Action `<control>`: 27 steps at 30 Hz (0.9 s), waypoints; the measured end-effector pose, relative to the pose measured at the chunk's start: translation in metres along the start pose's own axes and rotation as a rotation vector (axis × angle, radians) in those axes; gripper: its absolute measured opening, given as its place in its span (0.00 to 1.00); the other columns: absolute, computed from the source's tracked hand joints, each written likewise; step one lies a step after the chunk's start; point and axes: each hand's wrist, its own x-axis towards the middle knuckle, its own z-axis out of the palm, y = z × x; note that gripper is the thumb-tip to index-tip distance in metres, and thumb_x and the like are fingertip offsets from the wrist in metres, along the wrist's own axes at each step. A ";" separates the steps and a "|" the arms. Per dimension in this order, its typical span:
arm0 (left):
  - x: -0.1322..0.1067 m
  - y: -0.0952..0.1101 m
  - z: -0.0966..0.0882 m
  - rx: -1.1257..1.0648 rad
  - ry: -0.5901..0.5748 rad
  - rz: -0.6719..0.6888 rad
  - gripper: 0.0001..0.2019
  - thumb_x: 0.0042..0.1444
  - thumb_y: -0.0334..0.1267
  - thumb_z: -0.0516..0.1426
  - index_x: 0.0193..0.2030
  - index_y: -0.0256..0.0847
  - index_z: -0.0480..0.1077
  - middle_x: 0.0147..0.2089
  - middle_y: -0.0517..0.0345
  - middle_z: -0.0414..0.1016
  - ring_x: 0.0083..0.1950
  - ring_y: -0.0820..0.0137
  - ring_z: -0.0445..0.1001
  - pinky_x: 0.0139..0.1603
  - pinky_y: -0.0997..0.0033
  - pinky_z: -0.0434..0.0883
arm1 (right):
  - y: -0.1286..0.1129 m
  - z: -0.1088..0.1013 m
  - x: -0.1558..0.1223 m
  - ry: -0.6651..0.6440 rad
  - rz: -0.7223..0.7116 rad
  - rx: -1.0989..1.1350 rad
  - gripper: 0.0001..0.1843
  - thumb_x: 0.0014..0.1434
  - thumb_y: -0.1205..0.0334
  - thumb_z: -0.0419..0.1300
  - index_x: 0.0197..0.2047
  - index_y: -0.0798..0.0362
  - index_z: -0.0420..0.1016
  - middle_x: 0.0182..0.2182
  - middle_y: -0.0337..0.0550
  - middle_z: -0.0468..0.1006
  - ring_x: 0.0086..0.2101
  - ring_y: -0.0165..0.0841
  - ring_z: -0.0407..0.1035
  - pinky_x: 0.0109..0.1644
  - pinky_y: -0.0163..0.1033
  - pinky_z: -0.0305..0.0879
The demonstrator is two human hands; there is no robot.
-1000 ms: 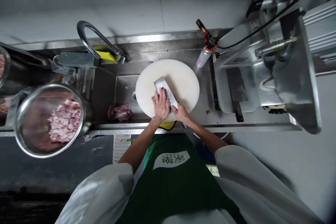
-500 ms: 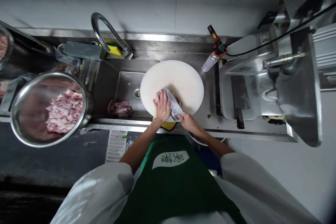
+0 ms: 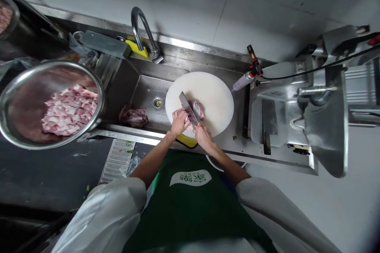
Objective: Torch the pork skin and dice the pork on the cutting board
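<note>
Meat (image 3: 198, 110) lay near the middle of the round white board (image 3: 218, 97), a dark-pink lump to the right of the cleaver (image 3: 189, 108), with paler flesh (image 3: 189, 129) to the left.

Left to right: steel bowl (image 3: 22, 106) at the board's 9 o'clock, heaped with cut pieces (image 3: 71, 110). Nearer in, also about 9, a larger chunk (image 3: 133, 116) in the sink (image 3: 147, 87).

Left grip (image 3: 179, 121) at 8, fingers bent against the paler flesh; pinching or only pressing, could not tell.

Cleaver slanted, tip toward 11, between the two portions. Judged the meat soft, moist, probably slippery, light at that size; not fragile, but likely to squash and slide under an edge. Best hold seemed the paler side, pinned flat, fingertips tucked back.

Right grip (image 3: 204, 134) at 6, wrapped round the cleaver's handle.

Gas torch (image 3: 244, 81) at 2; second cleaver (image 3: 269, 120) between 3 and 4.
</note>
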 end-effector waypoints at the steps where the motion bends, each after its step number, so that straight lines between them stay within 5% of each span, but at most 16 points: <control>1: 0.004 -0.001 0.001 0.005 -0.011 0.008 0.09 0.65 0.38 0.55 0.47 0.41 0.75 0.52 0.45 0.76 0.60 0.49 0.64 0.64 0.47 0.62 | 0.003 0.000 -0.006 -0.004 0.004 -0.014 0.18 0.78 0.62 0.44 0.62 0.61 0.67 0.49 0.61 0.83 0.50 0.43 0.79 0.50 0.39 0.69; 8: 0.006 0.006 0.013 -0.052 0.032 0.004 0.05 0.65 0.34 0.55 0.42 0.40 0.72 0.47 0.45 0.72 0.52 0.53 0.66 0.58 0.52 0.65 | 0.017 0.012 -0.043 -0.052 0.080 -0.081 0.17 0.77 0.65 0.44 0.58 0.61 0.70 0.41 0.60 0.84 0.45 0.45 0.81 0.46 0.41 0.70; 17: 0.000 -0.001 0.011 -0.192 0.078 0.044 0.06 0.65 0.34 0.54 0.40 0.41 0.72 0.43 0.48 0.72 0.49 0.56 0.66 0.56 0.53 0.67 | -0.030 -0.009 0.047 0.058 0.007 -0.034 0.16 0.77 0.62 0.45 0.59 0.62 0.67 0.48 0.60 0.83 0.48 0.43 0.80 0.48 0.40 0.71; 23: -0.008 -0.002 0.000 -0.233 0.193 -0.097 0.10 0.64 0.37 0.56 0.49 0.40 0.75 0.44 0.47 0.71 0.49 0.56 0.66 0.56 0.53 0.69 | -0.019 -0.007 0.040 0.068 -0.028 -0.076 0.16 0.77 0.63 0.45 0.58 0.61 0.66 0.47 0.62 0.83 0.48 0.44 0.80 0.47 0.39 0.70; 27: 0.006 0.006 0.002 -0.231 0.210 -0.221 0.05 0.62 0.36 0.58 0.37 0.42 0.75 0.44 0.46 0.68 0.49 0.56 0.66 0.55 0.50 0.70 | -0.015 0.001 0.037 0.043 -0.021 -0.120 0.15 0.75 0.65 0.46 0.60 0.62 0.64 0.48 0.63 0.82 0.47 0.44 0.79 0.47 0.40 0.70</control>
